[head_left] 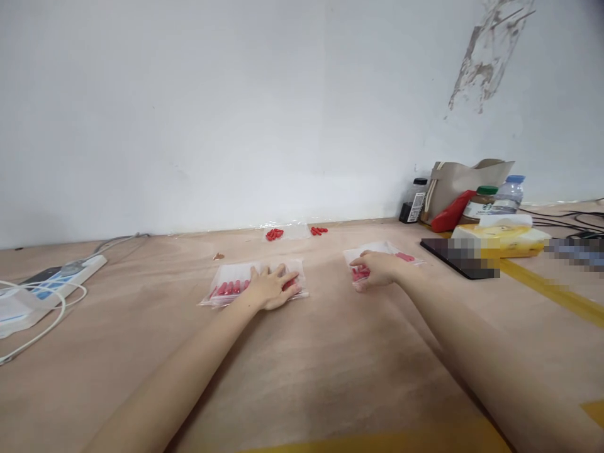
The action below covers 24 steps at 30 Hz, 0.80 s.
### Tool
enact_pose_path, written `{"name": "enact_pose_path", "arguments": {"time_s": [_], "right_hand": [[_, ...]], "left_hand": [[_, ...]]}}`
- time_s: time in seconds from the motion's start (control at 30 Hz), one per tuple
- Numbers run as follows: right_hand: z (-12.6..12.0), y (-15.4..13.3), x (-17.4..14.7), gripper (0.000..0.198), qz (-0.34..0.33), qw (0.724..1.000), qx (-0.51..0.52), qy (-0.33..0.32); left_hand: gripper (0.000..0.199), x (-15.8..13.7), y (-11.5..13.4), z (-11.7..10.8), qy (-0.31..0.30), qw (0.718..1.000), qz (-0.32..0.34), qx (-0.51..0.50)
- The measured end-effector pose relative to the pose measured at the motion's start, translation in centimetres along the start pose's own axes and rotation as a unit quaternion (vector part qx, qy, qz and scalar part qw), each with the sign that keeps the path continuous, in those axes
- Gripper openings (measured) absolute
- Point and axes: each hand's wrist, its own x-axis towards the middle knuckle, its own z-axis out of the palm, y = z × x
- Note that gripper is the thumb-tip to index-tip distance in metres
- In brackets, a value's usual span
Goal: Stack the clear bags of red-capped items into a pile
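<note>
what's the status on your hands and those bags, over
Left hand spread on left bag, red pieces inside. Right hand over right bag, red pieces showing. Black slab near right bag, seemingly not blocking.

Two slim bare forearms (189,371), narrow wrists (255,301), bare hands (270,289) with slender fingers (287,277)

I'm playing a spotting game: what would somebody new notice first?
Probably the left hand on a clear bag of pinkish pieces, and the right hand on another bag. Beyond them, bright red pieces lie near the pale wall. High right, the wall has a damaged patch.
</note>
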Motion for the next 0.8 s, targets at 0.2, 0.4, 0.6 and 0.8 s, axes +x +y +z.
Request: {"name": "enact_pose_path", "arguments": {"time_s": [0.2, 0.4, 0.6, 0.8], "right_hand": [[1.9, -1.5, 0.8, 0.046, -0.111, 0.992, 0.040, 0.038], [3.7, -5.7, 0.9, 0.048, -0.184, 0.975, 0.088, 0.092], [5.0, -7.0, 0.7, 0.053, -0.227, 0.946, 0.172, 0.154], [5.1, -5.2, 0.1, 0.037, -0.241, 0.935, 0.171, 0.195]], "left_hand": [[0.049, -3.1, -2.8, -0.1, 0.023, 1.000, 0.008, 0.004], [0.042, -3.2, -2.7, -0.7, 0.044, 0.999, -0.001, 0.030], [0.028, -2.8, 1.5, -0.9, 0.204, 0.960, 0.181, -0.067], [0.025, -2.0, 2.0, 0.5, 0.186, 0.959, 0.195, -0.089]]}}
